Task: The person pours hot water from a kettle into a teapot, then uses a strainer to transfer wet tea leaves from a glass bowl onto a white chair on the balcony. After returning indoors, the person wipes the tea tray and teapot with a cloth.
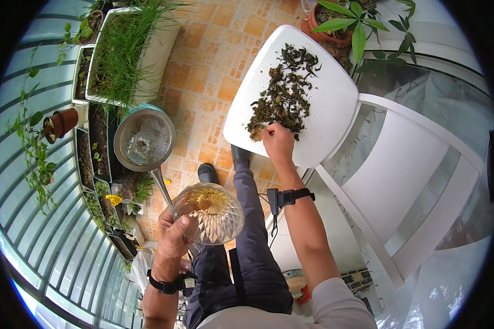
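Observation:
My left hand [173, 234] holds a faceted clear glass bowl [220, 218] tilted, with a little yellowish matter at its bottom. The long handle [161, 185] of a round metal pan [142, 142] runs into the same hand, behind the bowl. Brown residue dots the pan's inside. Over on the white chair seat [333, 98], dark, leafy plant matter [284, 90] is spread in a loose heap. My right hand [279, 142] reaches the heap's near end, fingers bent together beside a tan clump [257, 133]. Whether anything is pinched there is hidden.
The chair's slatted backrest [399, 164] extends right, beside a glass door. A white planter of grassy plants [119, 57] and black planter boxes [99, 140] line the railing [29, 164] at left. A potted plant [333, 24] stands beyond the seat. Orange tiles [206, 74] cover the floor.

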`<act>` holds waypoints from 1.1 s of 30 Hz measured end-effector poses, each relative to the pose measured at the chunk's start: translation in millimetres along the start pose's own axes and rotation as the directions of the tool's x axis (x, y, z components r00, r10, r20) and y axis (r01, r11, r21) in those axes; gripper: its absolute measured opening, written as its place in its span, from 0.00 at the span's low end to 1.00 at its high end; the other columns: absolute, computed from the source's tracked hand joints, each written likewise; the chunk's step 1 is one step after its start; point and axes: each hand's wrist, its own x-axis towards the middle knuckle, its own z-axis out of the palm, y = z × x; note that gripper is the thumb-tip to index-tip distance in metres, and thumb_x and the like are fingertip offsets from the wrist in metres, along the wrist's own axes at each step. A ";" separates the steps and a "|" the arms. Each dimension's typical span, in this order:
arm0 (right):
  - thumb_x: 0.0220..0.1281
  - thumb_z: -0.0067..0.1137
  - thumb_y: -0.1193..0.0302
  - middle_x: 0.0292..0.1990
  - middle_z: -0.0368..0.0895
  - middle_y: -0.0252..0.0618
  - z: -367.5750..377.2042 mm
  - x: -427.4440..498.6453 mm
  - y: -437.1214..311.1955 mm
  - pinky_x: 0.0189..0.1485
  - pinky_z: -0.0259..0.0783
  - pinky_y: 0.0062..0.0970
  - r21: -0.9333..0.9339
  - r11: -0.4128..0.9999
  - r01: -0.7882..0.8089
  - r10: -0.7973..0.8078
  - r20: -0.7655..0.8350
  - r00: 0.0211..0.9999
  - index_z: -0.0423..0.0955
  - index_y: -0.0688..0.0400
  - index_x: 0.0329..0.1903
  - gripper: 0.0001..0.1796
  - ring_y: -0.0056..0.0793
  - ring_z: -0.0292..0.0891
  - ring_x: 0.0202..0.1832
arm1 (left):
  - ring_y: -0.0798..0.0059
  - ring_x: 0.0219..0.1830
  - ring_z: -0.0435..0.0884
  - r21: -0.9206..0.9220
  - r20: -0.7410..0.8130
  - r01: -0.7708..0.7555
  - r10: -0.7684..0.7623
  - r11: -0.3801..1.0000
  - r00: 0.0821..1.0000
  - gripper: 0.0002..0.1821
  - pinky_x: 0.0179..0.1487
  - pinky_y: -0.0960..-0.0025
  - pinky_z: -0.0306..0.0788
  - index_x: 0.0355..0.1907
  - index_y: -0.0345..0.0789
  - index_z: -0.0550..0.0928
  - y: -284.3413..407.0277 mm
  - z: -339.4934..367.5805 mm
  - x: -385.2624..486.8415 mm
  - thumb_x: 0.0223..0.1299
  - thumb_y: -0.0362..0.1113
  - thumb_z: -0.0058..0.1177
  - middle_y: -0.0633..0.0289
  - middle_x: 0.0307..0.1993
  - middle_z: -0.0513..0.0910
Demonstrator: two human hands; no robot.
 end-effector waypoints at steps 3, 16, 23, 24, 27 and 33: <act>0.50 0.69 0.71 0.25 0.83 0.44 -4.5 -3.3 -2.8 0.35 0.77 0.39 0.235 0.972 0.014 0.003 -0.070 0.998 0.80 0.59 0.29 0.07 0.43 0.83 0.29 | 0.90 0.14 0.62 -0.003 -0.004 -0.003 0.003 1.000 1.000 0.33 0.16 0.81 0.52 0.69 0.37 0.72 1.6 -1.5 -1.1 0.63 0.41 0.64 0.36 0.51 0.83; 0.52 0.67 0.76 0.23 0.82 0.42 -6.6 -6.6 -1.8 0.30 0.75 0.33 0.202 0.970 0.137 -0.117 -0.106 0.987 0.79 0.60 0.30 0.05 0.37 0.80 0.24 | 0.91 0.14 0.60 -0.002 -0.002 -0.008 0.008 1.000 1.000 0.32 0.17 0.82 0.53 0.69 0.38 0.73 0.5 -4.6 -3.3 0.64 0.41 0.64 0.36 0.52 0.82; 0.53 0.65 0.85 0.33 0.84 0.43 -47.5 -35.4 -17.8 0.29 0.76 0.27 0.080 0.883 0.463 -0.420 -0.304 0.855 0.77 0.60 0.36 0.10 0.33 0.80 0.26 | 0.90 0.14 0.61 -0.031 0.004 -0.012 0.012 0.999 1.000 0.32 0.16 0.81 0.53 0.68 0.35 0.74 -2.4 -5.4 -6.0 0.63 0.41 0.65 0.40 0.48 0.84; 0.53 0.64 0.85 0.34 0.84 0.44 -51.6 -36.8 -19.8 0.30 0.76 0.27 0.045 0.871 0.489 -0.449 -0.327 0.831 0.77 0.60 0.36 0.10 0.34 0.81 0.27 | 0.90 0.14 0.62 -0.046 0.030 -0.017 0.018 0.999 0.999 0.32 0.16 0.81 0.53 0.68 0.35 0.74 -2.3 -5.2 -6.2 0.63 0.41 0.65 0.40 0.48 0.84; 0.52 0.63 0.86 0.35 0.84 0.47 -59.9 -39.7 -26.9 0.31 0.77 0.28 -0.016 0.838 0.546 -0.510 -0.382 0.771 0.77 0.60 0.37 0.11 0.38 0.82 0.29 | 0.90 0.14 0.63 -0.013 -0.007 -0.006 0.006 1.000 1.000 0.31 0.16 0.81 0.52 0.68 0.35 0.74 -1.5 -4.3 -6.7 0.63 0.40 0.64 0.40 0.48 0.84; 0.53 0.63 0.87 0.34 0.84 0.46 -68.0 -46.5 -43.2 0.31 0.77 0.28 0.063 0.844 0.533 -0.455 -0.440 0.774 0.77 0.59 0.37 0.11 0.38 0.82 0.30 | 0.90 0.14 0.63 -0.042 0.007 -0.001 0.001 0.999 1.000 0.31 0.16 0.81 0.52 0.68 0.36 0.74 -1.7 -2.8 -8.2 0.64 0.40 0.64 0.37 0.51 0.83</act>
